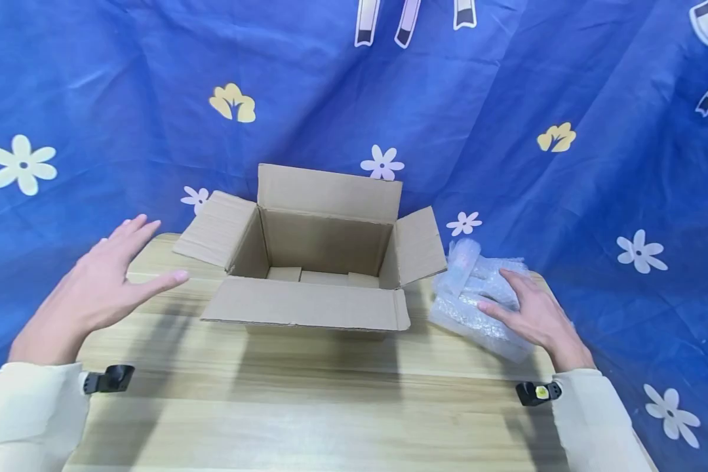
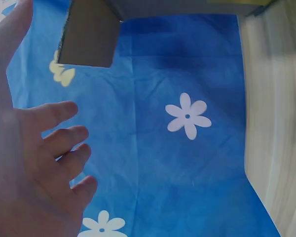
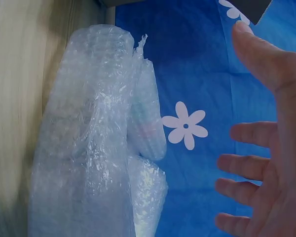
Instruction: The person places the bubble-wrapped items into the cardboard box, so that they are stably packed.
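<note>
Two bare hands show in my feed, both released: the fingers of the left hand (image 1: 97,288) and the right hand (image 1: 537,311) are extended or loosely bent, and neither grasps anything. I have the open brown cardboard box (image 1: 330,239) at the centre of the head frame, upright on the pale wood-grain table (image 1: 259,413). Its flaps are spread outward, which I take to be why the mouth is unobstructed and I can see down to its bottom. The rear flap (image 1: 330,193) stands up highest, perhaps propped by the blue flower-printed fabric backdrop (image 1: 307,78) behind it; the front flap (image 1: 307,303) slopes toward me. Right of centre lies the crumpled, clear plastic bubble-wrap bundle (image 1: 463,314), beside the box, a placement that I judge keeps it within the right hand's reach without covering the opening. That hand overlaps the wrap in the head frame, yet the right wrist view shows a gap between them. At centre left, the other hand hangs over its shadow, apart from the box, so I read it as lifted rather than resting on the tabletop.
</note>
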The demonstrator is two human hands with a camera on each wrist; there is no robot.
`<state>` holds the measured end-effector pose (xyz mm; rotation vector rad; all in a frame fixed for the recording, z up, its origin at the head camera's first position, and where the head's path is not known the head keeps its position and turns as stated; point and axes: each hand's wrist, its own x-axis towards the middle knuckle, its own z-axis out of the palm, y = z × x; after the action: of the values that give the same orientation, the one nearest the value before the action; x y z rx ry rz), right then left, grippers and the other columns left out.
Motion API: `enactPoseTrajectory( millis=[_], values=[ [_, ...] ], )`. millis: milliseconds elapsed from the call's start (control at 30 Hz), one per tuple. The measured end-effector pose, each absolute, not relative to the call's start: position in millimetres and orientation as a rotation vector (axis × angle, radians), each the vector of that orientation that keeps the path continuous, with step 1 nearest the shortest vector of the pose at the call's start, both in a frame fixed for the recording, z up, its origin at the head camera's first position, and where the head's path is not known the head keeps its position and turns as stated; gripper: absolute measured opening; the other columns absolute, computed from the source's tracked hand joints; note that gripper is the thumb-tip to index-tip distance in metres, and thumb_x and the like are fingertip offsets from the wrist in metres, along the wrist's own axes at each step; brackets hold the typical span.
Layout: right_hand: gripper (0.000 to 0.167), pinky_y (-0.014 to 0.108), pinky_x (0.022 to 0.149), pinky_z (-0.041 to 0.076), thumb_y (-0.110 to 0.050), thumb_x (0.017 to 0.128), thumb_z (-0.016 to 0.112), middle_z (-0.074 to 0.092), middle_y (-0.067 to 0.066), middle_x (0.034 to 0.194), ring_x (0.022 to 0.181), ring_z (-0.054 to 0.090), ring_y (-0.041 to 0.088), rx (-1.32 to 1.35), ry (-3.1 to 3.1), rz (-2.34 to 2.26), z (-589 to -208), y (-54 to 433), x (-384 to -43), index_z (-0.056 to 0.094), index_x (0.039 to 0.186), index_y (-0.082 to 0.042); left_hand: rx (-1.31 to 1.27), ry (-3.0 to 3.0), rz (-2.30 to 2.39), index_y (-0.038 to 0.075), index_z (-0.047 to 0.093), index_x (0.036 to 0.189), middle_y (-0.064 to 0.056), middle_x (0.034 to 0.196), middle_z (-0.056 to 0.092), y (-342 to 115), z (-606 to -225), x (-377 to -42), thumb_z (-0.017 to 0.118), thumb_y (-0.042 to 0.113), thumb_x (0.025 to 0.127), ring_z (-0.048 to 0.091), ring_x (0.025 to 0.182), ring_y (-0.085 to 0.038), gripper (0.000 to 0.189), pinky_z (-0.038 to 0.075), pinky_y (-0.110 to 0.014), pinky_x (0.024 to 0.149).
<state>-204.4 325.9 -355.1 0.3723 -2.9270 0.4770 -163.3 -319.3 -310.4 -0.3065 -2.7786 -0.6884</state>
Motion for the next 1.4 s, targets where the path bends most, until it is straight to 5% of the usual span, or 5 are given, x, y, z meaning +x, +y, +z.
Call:
enactPoseTrajectory(
  millis=[133,533,833,1100,1400],
  values=[
    [0.089,0.067,0.104,0.034,-0.061,0.091,0.063,0.041,0.028,0.149,0.133,0.039,0.051,0.348,-2.959,0.539,-356,324,-205,0.038,0.152,-0.001,-0.245,-2.733,-0.737,0.011,0.031,0.158,-0.013,0.164,0.02,-311,-303,-160,0.075,0.045,0.087,0.021,0.143,-0.05,0.09,0.019,-0.076,0.104],
    [0.078,0.067,0.099,0.04,-0.054,0.091,0.067,0.052,0.03,0.139,0.125,0.048,0.053,0.403,-2.947,0.603,-363,322,-205,0.05,0.144,0.001,-0.371,-2.514,-0.799,0.01,0.056,0.143,-0.018,0.145,0.051,-283,-290,-159,0.086,0.032,0.078,0.044,0.133,-0.045,0.074,0.031,-0.062,0.11],
    [0.072,0.064,0.097,0.043,-0.054,0.089,0.07,0.057,0.023,0.137,0.124,0.051,0.047,0.397,-2.943,0.716,-378,330,-207,0.058,0.138,-0.002,-0.511,-2.456,-0.769,0.009,0.065,0.133,-0.01,0.138,0.058,-271,-298,-162,0.092,0.023,0.068,0.053,0.126,-0.038,0.072,0.03,-0.014,0.105],
    [0.067,0.062,0.097,0.044,-0.048,0.088,0.075,0.059,0.021,0.135,0.123,0.053,0.046,0.413,-2.931,0.848,-389,336,-205,0.061,0.135,-0.001,-0.521,-2.575,-0.776,0.008,0.061,0.138,-0.01,0.148,0.051,-265,-297,-160,0.089,0.035,0.074,0.044,0.134,-0.041,0.075,0.036,-0.062,0.106],
    [0.065,0.06,0.099,0.045,-0.037,0.083,0.082,0.059,0.023,0.133,0.122,0.053,0.049,0.316,-2.934,1.024,-401,343,-199,0.063,0.131,0.003,-0.549,-2.679,-0.744,0.002,0.056,0.141,-0.016,0.153,0.042,-263,-299,-163,0.089,0.042,0.072,0.038,0.137,-0.044,0.086,0.031,-0.06,0.109]
  ],
)
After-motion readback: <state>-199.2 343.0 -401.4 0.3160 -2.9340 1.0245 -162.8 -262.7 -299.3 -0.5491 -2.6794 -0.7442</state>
